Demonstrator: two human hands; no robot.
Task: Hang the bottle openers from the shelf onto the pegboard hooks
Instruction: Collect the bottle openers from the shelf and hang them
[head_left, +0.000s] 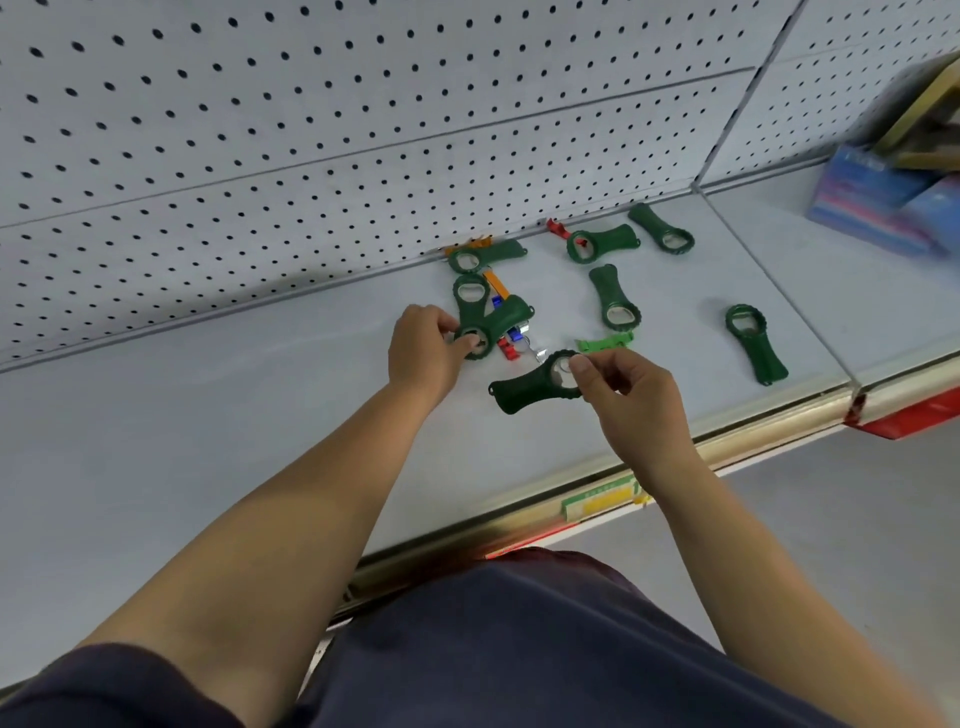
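Bottle openers lie scattered on a pale shelf (208, 415) below a pegboard (260, 130), as a person reaches in with both bare hands. No hooks show on the board in this view.

At left, the left hand (423, 351) has thumb and fingers closed on the ring end of a dark green opener (491, 325) in a small pile, where a second green opener (470, 299) crosses it and small orange, blue and red pieces lie underneath. That opener's handle runs up and to the right, away from the grip.

Nearer the shelf's front edge, the right hand (623, 395) pinches the ring end of another green opener (530, 384), thumb over the metal-lined hole. Its long axis points left and slightly down, the handle toward the left forearm. It appears just lifted or resting lightly; which, cannot be told.

Farther right, loose openers lie well apart: one by the back wall (600, 243), one angled beside it (661, 228), one upright mid-shelf (613, 297) and one near the shelf's end (756, 343). Blurred boxes (878, 202) sit on the next shelf.

Both held openers are gripped at the hole, likely the part that must pass over a hook; the pegboard lies up and behind.
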